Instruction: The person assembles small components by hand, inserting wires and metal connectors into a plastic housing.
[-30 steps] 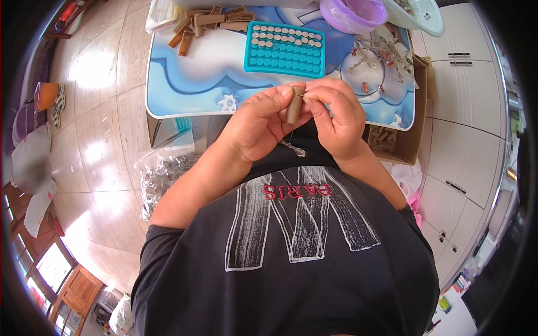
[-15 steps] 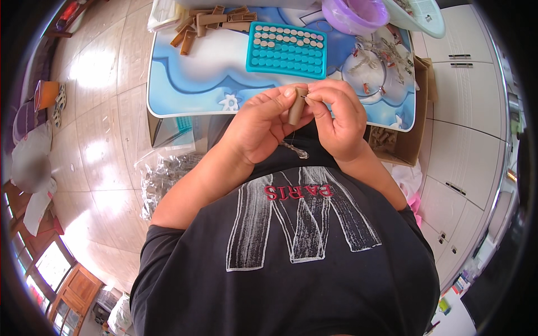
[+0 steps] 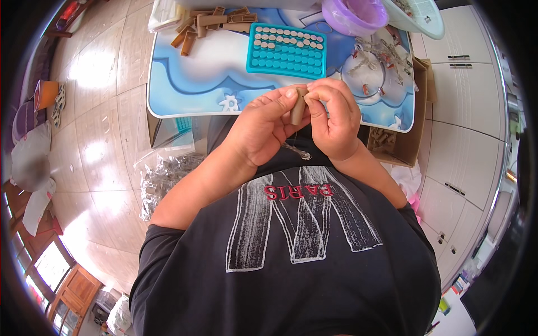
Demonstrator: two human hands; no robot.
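Note:
Between the thumb and fingers of my left hand [image 3: 255, 124] is a small brown tapered tube [image 3: 298, 113], held nearly upright in front of my chest. My right hand [image 3: 339, 117] is closed in a pinch against the tube's upper right side. A small dark spot shows there, but what the fingertips grip is too small to make out. Below the tube a thin strand runs down to a looped light-coloured cord bundle [image 3: 302, 154] over my black shirt. Just beyond my hands sits a teal tray [image 3: 286, 71] with rows of round pale pieces in its far part.
More brown tubes [image 3: 210, 19] lie piled at the table's far left. A purple basin [image 3: 350, 21] and a pale green basin [image 3: 430, 25] stand at the far right, near clear tangled strands [image 3: 367, 70]. A cardboard box [image 3: 416, 120] adjoins the table; a plastic bag [image 3: 162, 176] lies left.
My right fingertips have moved slightly left, closer to the tube. The thin dark bit that stuck out between them and the tube now barely shows. My left hand keeps its hold.

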